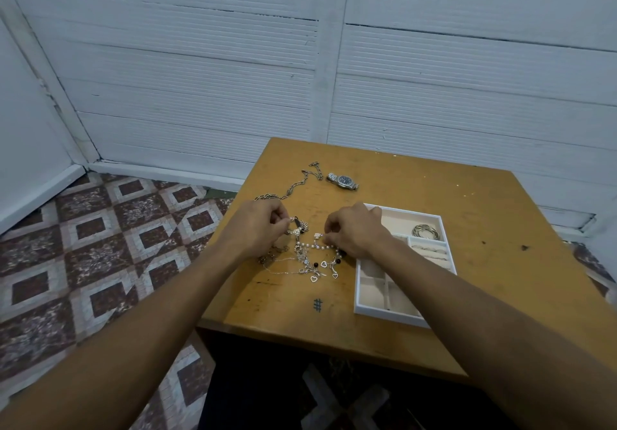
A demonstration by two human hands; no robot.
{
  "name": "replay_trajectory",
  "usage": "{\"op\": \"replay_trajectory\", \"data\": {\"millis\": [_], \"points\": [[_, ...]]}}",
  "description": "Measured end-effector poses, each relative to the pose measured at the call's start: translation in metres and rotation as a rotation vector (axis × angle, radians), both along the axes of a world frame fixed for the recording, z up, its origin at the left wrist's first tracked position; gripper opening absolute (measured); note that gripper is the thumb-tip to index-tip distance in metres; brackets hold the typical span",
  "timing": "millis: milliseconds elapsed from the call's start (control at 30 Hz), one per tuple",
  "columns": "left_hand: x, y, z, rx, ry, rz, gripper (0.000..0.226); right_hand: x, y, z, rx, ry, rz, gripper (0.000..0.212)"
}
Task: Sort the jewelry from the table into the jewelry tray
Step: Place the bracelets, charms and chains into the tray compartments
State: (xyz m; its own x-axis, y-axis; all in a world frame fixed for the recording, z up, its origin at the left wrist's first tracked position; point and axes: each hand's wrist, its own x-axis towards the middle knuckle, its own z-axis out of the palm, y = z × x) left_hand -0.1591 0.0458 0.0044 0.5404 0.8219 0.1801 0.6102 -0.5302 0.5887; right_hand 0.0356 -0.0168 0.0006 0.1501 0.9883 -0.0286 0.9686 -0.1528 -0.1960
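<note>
A pearl chain with heart charms point(315, 259) lies tangled with thin silver chains on the wooden table point(467, 202). My left hand point(260, 226) pinches one end of the pearl chain near a dark clasp. My right hand point(354, 229) pinches the other end, just left of the white jewelry tray point(364, 309). The tray's back compartment holds silver bangles point(425, 231), and rings point(430, 249) sit in a slotted section. My right forearm hides part of the tray.
A long silver link chain point(300, 181) trails toward the table's back left. A silver wristwatch point(343, 181) lies behind the tray. A hash mark point(318, 305) is drawn near the front edge. Patterned floor tiles lie left of the table, white panelled walls behind.
</note>
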Motion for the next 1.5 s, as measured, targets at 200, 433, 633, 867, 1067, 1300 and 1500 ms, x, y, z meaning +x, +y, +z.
{"op": "replay_trajectory", "data": {"millis": [200, 433, 633, 867, 1067, 1300, 1500], "points": [[0.0, 0.001, -0.002, -0.004, 0.003, -0.001, 0.006, -0.008, 0.003, -0.001, -0.026, 0.022, -0.056, 0.014], [0.003, -0.002, 0.0, 0.008, 0.018, -0.002, 0.007, -0.001, 0.001, 0.003, 0.008, 0.097, -0.043, 0.014], [0.011, -0.005, -0.001, -0.026, -0.002, -0.015, 0.01, 0.02, -0.013, 0.021, 0.091, 0.417, 0.0, 0.011], [0.029, -0.012, 0.0, -0.029, -0.033, -0.059, 0.008, 0.049, -0.045, 0.036, 0.081, 0.575, -0.026, 0.011], [0.054, -0.023, -0.002, -0.059, -0.03, -0.125, 0.007, 0.079, -0.068, 0.041, 0.037, 0.507, -0.097, 0.011], [0.08, -0.031, -0.003, -0.065, 0.023, -0.163, 0.008, 0.091, -0.077, 0.032, 0.051, 0.318, -0.116, 0.016], [0.09, -0.034, -0.002, -0.071, 0.044, -0.187, 0.008, 0.081, -0.079, 0.022, 0.11, 0.118, -0.068, 0.021]]}}
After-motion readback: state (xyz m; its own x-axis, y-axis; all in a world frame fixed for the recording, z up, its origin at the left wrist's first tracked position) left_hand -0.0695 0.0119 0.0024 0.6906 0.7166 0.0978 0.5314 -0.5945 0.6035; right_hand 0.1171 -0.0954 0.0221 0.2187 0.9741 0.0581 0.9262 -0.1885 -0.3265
